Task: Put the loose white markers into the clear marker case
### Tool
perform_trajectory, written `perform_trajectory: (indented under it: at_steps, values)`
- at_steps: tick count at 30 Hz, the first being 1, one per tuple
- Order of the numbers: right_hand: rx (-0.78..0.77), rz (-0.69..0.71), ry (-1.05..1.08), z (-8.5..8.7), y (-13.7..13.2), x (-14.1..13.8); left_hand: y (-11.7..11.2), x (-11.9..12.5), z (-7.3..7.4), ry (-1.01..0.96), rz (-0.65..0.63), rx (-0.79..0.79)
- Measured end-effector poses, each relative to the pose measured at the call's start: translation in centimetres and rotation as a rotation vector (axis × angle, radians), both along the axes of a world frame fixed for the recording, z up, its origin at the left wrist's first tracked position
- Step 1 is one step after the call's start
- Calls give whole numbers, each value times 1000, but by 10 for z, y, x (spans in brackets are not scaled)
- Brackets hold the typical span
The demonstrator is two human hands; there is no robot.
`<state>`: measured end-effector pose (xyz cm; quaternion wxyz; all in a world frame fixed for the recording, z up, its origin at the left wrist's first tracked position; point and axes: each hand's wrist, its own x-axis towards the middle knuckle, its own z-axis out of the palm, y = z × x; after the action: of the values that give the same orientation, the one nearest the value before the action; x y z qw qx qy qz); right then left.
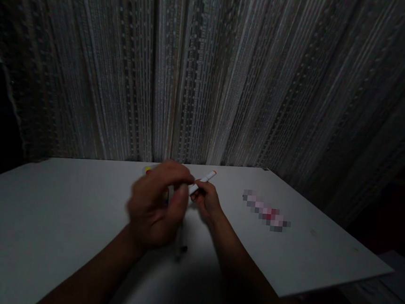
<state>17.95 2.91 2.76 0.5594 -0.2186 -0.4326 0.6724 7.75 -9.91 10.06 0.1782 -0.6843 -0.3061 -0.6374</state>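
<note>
In a dim room, at a white table [41, 213] set before a pale striped curtain [209, 77], we see a person's two bare hands meet over a marker [205, 178] near the table's far edge. The right hand [208, 201] is closed on the white marker with its fingertips and holds it just above the table, with the orange end tilted up and to the far right. The left hand [157, 207], blurred by motion, is curled with its fingers bent toward the marker's near end. We cannot tell whether it grips that end or only comes close. A dark pen [181, 247] lies on the table just near of the hands, partly under the left one. A small yellow-and-red thing [148, 170] peeks out beyond the left knuckles, too hidden to name. Well to the right lies a pixelated patch [266, 212] that we cannot read. We judge the step in hand to be work on the marker's near end, perhaps its cap. Any next move there calls for a steady right-hand pinch and for the left fingers to find a sure hold in poor light.
</note>
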Motion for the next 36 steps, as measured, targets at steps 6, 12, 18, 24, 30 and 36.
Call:
perform_trajectory:
  at_steps: [6,12,18,24,30,36]
  values:
    - [23,-31,21,2,-2,-2,57,-3,-64,231,-42,-403]
    - [34,-16,-42,-2,0,-2,67,-8,-83,95,-92,-639]
    - [40,47,-73,-6,0,-3,74,-12,-93,34,-68,-735]
    - [13,18,-39,-4,1,-3,71,-7,-75,51,-29,-797]
    - [9,-5,-5,-3,2,-4,73,-4,-59,142,39,-790]
    - [37,36,-87,-5,0,-4,69,-9,-77,63,-24,-783]
